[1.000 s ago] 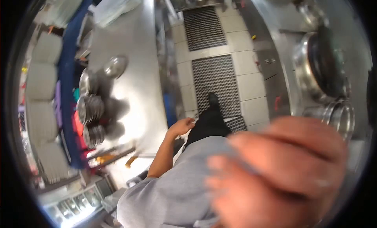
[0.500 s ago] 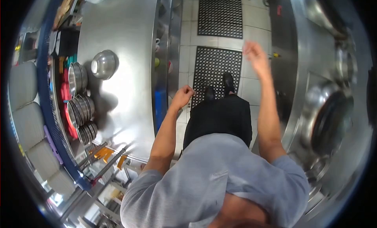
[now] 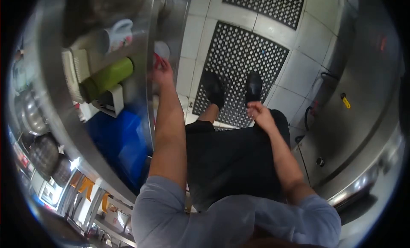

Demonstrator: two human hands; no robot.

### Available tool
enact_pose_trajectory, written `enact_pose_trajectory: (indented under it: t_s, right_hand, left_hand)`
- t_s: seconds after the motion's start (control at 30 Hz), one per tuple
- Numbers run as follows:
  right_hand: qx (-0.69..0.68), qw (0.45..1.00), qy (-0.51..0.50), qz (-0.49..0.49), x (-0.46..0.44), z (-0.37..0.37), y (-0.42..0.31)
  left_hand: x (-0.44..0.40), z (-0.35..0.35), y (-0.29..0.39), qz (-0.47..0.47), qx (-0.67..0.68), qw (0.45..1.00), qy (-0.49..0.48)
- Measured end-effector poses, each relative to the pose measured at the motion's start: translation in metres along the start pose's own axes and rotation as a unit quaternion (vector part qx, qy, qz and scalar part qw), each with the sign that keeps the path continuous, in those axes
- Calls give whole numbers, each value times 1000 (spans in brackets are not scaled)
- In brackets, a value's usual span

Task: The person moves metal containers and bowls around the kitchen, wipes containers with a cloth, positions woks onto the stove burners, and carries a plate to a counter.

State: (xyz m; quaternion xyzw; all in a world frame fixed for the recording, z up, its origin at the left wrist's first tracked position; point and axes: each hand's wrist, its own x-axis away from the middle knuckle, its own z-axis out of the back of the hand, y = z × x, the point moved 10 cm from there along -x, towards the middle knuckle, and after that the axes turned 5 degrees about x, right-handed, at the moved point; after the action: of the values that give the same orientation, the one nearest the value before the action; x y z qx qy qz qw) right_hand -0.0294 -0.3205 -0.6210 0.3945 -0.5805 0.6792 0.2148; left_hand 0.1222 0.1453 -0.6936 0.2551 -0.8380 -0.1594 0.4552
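My left hand [image 3: 163, 73] reaches to the edge of the lower shelf under the counter. Its fingers are closed at the red part of a round red-and-white item [image 3: 162, 49], whose exact kind I cannot make out. Over my right thigh, my right hand [image 3: 261, 115] hangs with loosely bent fingers apart and nothing in it. Farther in on the shelf lie a green cylinder with a dark end [image 3: 111, 77] and a white jug-like container [image 3: 119, 34] with a handle.
A blue plastic bin or bag [image 3: 124, 141] sits on the shelf nearer my body. Cream-coloured containers [image 3: 77, 70] stand behind the green cylinder. Black perforated mats [image 3: 239, 60] cover part of the tiled floor. To the right is a steel cabinet front [image 3: 354, 132] with a yellow tag [image 3: 345, 101].
I have bent down and turned toward the lower shelf on the left. My left hand has moved forward to the red-and-white item. My right hand has come back toward my thigh.
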Motion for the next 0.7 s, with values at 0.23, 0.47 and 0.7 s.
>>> enact_pose_trajectory:
  t_s: [0.23, 0.47, 0.7]
  right_hand:
    - [320, 886, -47, 332, -85, -135, -235]
    - [538, 684, -39, 491, -110, -292, -312]
    - [541, 631, -31, 555, -99, -310, -293]
  left_hand:
    - [54, 24, 4, 35, -37, 997, -55]
    - [111, 2, -21, 99, -84, 985, -118]
    - [102, 28, -18, 120, -171, 977, -38]
